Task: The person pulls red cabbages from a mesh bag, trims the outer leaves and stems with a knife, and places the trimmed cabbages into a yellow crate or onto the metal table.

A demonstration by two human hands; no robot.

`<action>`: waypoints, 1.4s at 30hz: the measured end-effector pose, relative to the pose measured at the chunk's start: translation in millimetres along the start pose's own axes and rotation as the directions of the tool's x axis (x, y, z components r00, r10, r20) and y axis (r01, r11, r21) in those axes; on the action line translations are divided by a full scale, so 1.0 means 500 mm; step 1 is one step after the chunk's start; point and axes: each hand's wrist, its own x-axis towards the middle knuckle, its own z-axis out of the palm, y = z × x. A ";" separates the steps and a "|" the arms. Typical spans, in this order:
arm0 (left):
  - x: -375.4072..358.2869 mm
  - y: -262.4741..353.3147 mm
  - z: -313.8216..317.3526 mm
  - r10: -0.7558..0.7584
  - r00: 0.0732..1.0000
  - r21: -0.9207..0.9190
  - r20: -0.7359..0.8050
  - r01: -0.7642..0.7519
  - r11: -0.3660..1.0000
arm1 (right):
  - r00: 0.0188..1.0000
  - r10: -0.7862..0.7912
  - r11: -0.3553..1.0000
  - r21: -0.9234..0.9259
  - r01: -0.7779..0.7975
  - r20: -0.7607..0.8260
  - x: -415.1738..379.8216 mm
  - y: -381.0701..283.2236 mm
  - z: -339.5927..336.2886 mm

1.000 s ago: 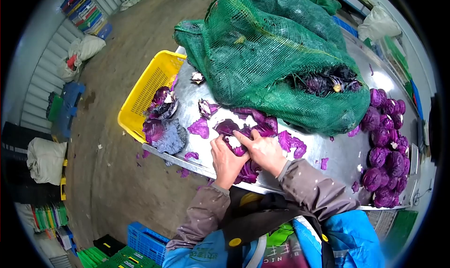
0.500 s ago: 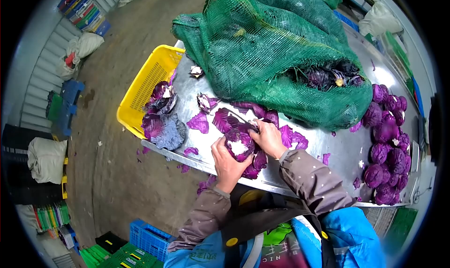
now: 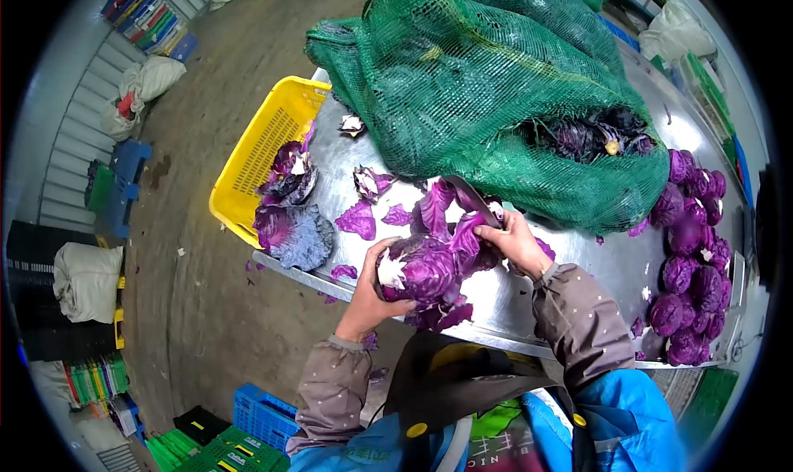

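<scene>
Purple cabbage (image 3: 421,267), green mesh sack (image 3: 487,84), yellow perforated crate (image 3: 260,154).

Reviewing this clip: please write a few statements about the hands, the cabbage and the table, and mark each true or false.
1. The left hand cups a purple cabbage head. True.
2. The right hand rests flat on the steel table. False: it grips an outer leaf and pulls it away from the head.
3. A green mesh sack lies on the table with purple cabbages showing at its opening. True.
4. The yellow crate stands at the table's right end. False: it is at the left edge, with discarded leaves beside it.
5. A heap of purple cabbages lies on the right of the table. True.
</scene>
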 end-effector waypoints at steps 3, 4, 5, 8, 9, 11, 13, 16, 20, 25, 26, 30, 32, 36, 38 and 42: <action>0.011 0.006 -0.002 0.007 0.999 0.081 0.038 -0.010 0.997 | 0.991 -0.105 0.947 -0.311 0.075 -0.082 0.001 0.005 -0.017; 0.014 0.008 -0.002 0.009 0.998 0.145 0.062 -0.018 0.989 | 0.990 -0.105 0.948 -0.309 0.072 -0.092 -0.007 0.004 -0.021; 0.020 0.011 -0.004 0.014 0.997 0.187 0.072 -0.028 0.982 | 0.962 -0.168 0.927 -0.366 0.080 -0.214 -0.017 -0.010 -0.022; 0.046 0.035 -0.013 -0.057 0.988 0.511 0.143 -0.024 0.859 | 0.900 -0.230 0.854 -0.520 0.004 -0.371 -0.056 -0.065 -0.019; 0.062 0.040 -0.015 -0.109 0.975 0.629 0.192 -0.037 0.776 | 0.918 -0.277 0.843 -0.530 0.090 -0.285 -0.073 -0.077 0.002; 0.096 0.025 -0.022 -0.198 0.964 0.700 0.177 0.018 0.714 | 0.900 -0.430 0.702 -0.653 0.284 -0.071 -0.092 -0.049 0.041; 0.111 0.005 -0.023 -0.158 0.978 0.745 0.137 0.004 0.667 | 0.901 -0.429 0.666 -0.650 0.365 0.067 -0.100 -0.027 0.064; 0.089 -0.003 0.006 -0.068 0.989 0.759 -0.129 0.143 0.635 | 0.844 -0.507 0.487 -0.750 0.448 0.175 -0.108 -0.007 0.061; 0.075 -0.033 0.027 0.004 0.964 0.686 -0.266 0.187 0.703 | 0.784 -0.524 0.185 -0.854 0.486 0.333 -0.097 -0.007 0.055; 0.086 -0.031 0.047 0.078 0.968 0.742 -0.240 0.131 0.657 | 0.751 -0.561 0.013 -0.903 0.430 0.349 -0.064 -0.001 0.065; 0.091 -0.033 0.048 0.095 0.965 0.756 -0.243 0.127 0.642 | 0.744 -0.563 -0.015 -0.904 0.427 0.360 -0.051 0.000 0.064; 0.102 -0.036 0.053 0.088 0.949 0.766 -0.303 0.188 0.615 | 0.743 -0.543 -0.068 -0.903 0.425 0.391 -0.005 -0.003 0.062; 0.119 -0.048 0.035 0.093 0.941 0.763 -0.327 0.204 0.613 | 0.759 -0.533 -0.039 -0.907 0.419 0.374 0.020 -0.016 0.069; 0.133 -0.051 0.020 0.017 0.936 0.703 -0.351 0.252 0.666 | 0.803 -0.458 -0.039 -0.911 0.410 0.381 0.035 -0.045 0.083; 0.125 -0.033 0.044 0.055 0.938 0.722 -0.341 0.224 0.654 | 0.875 -0.353 -0.005 -0.936 0.353 0.332 0.041 -0.034 0.085; 0.091 -0.049 0.069 0.229 0.961 0.800 -0.154 -0.015 0.600 | 0.929 -0.263 0.130 -0.945 0.300 0.259 0.053 0.006 0.047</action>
